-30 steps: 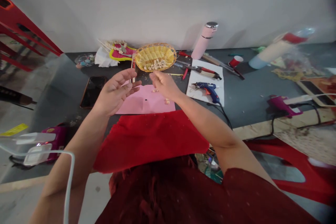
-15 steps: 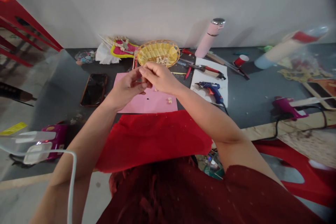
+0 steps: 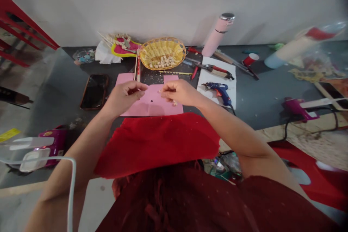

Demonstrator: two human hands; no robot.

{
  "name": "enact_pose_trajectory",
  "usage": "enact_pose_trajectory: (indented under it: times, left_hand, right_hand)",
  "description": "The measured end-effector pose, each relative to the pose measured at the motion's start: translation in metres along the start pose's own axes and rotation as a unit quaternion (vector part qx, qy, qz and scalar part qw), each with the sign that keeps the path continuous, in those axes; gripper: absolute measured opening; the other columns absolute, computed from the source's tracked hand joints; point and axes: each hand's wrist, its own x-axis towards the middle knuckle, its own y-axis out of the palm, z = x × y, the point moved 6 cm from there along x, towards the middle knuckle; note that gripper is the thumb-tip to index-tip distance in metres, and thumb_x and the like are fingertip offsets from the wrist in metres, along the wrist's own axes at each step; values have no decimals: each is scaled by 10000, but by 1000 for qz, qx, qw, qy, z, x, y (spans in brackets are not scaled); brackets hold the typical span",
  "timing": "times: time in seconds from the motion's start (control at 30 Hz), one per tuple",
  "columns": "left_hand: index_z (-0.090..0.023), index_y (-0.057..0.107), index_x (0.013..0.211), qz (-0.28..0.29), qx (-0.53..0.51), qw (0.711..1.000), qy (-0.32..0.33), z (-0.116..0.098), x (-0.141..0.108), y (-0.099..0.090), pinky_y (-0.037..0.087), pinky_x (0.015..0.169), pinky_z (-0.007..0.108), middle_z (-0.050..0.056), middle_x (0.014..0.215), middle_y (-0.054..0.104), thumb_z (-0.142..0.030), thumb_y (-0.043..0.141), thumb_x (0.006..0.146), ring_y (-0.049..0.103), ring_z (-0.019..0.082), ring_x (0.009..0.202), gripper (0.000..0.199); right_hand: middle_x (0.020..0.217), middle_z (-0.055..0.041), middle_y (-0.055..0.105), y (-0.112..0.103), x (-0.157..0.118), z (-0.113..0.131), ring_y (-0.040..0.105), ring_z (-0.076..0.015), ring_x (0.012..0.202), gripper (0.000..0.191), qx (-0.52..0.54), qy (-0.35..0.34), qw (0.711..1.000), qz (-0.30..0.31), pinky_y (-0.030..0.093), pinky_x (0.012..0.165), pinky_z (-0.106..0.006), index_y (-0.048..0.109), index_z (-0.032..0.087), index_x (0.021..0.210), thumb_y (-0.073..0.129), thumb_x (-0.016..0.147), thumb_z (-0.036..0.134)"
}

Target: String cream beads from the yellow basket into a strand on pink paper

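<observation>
A thin stick (image 3: 136, 70) is pinched at its near end by the left hand (image 3: 123, 96), fingers curled shut round it; the stick runs far-wards, tip toward the basket (image 3: 162, 53). The right hand (image 3: 181, 92) is closed w/ thumb and forefinger pressed together over the pink sheet (image 3: 152, 99); a small pale bead seems to be held there, but this can't be told for sure. A few loose beads (image 3: 174, 103) are seen on the sheet, just under the right hand; more are piled in the basket, far-centre.

Handling, as judged: the stick is light, stiff, prob. brittle if bent, best gripped low near the end, as it is. The beads are tiny, light, apt to roll or slip, so a fingertip pinch is called for.

A phone (image 3: 94, 86) lies left of the sheet. A blue glue gun (image 3: 219, 91) rests on white paper (image 3: 217, 79) to the right, pliers (image 3: 214, 69) beyond it. A pink flask (image 3: 218, 35) leans at the far wall; a red cup (image 3: 249, 59) is further right. Red cloth (image 3: 157, 143) covers the near edge.

No brand, label or writing can be read anywhere; a yellow tag (image 3: 9, 135) at near left is too blurred.
</observation>
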Motion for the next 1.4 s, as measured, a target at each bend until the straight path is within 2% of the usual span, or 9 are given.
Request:
enact_pose_trajectory:
  times: [0.1, 0.2, 0.4, 0.6, 0.7, 0.83, 1.07, 1.3, 1.4]
  left_hand:
    - [-206, 705, 985, 116, 125, 985, 13, 7, -13, 25, 503, 813, 321, 51, 985, 708, -265, 553, 851, 652, 181, 879, 211]
    - [-205, 683, 1040, 200, 195, 960, 30, 11, -27, 48, 491, 870, 345, 58, 1039, 704, -248, 475, 892, 650, 201, 953, 259]
    - [-139, 596, 1186, 260, 285, 922, 30, 10, -50, 66, 470, 937, 403, 129, 1121, 640, -279, 471, 910, 614, 258, 1052, 334]
    - [-155, 564, 1186, 263, 306, 915, 15, 10, -58, 68, 493, 888, 406, 122, 1108, 595, -266, 487, 883, 618, 254, 990, 331]
    - [-193, 576, 1149, 253, 291, 922, 23, 10, -56, 69, 492, 879, 380, 85, 1052, 595, -240, 490, 865, 619, 226, 958, 301]
    - [-197, 578, 1148, 241, 286, 927, 30, 10, -57, 71, 494, 877, 398, 87, 1041, 595, -201, 500, 841, 620, 241, 969, 317]
    - [-149, 341, 1414, 181, 307, 934, 9, 17, -65, 69, 492, 898, 451, 172, 1205, 566, -229, 522, 866, 614, 298, 1052, 583]
    - [-211, 233, 1469, 136, 287, 948, -3, 23, -66, 64, 511, 876, 416, 159, 1265, 521, -250, 597, 833, 606, 289, 1072, 733]
    - [-204, 260, 1451, 138, 285, 949, -2, 22, -66, 64, 512, 884, 422, 157, 1260, 524, -262, 597, 838, 603, 290, 1076, 703]
  right_hand:
    - [768, -26, 714, 17, -20, -8, 650, -132, 711, 138, -157, 11, 986, 64, 451, 689, -250, 688, 167, 862, 569, 899, 227]
    - [1000, -79, 724, 31, -30, -17, 653, -182, 905, 169, -283, -4, 956, 79, 423, 765, -270, 697, 165, 961, 541, 897, 157]
    - [976, -100, 681, 48, -32, -29, 619, -189, 870, 182, -377, -26, 922, 78, 389, 710, -271, 654, 144, 958, 476, 923, 131]
    - [1007, -78, 671, 41, -39, -14, 610, -165, 872, 168, -315, -29, 948, 34, 398, 729, -260, 641, 155, 984, 480, 936, 142]
    - [1017, -88, 675, 52, -43, -8, 609, -180, 944, 149, -289, -54, 953, 68, 417, 808, -275, 649, 147, 1008, 529, 930, 186]
    - [1016, -119, 680, 66, -42, -12, 621, -207, 931, 177, -309, -58, 944, 105, 428, 796, -303, 661, 128, 1024, 526, 924, 183]
    - [1002, -64, 712, 47, -32, -4, 636, -169, 906, 195, -240, -40, 970, 12, 419, 785, -264, 668, 168, 993, 483, 934, 160]
    - [954, -107, 699, 90, -21, 1, 642, -204, 848, 196, -309, -90, 942, 99, 399, 688, -288, 649, 135, 983, 469, 934, 197]
    - [1013, -98, 688, 83, -20, 3, 634, -190, 881, 200, -294, -79, 951, 57, 391, 702, -278, 618, 153, 1009, 431, 947, 185]
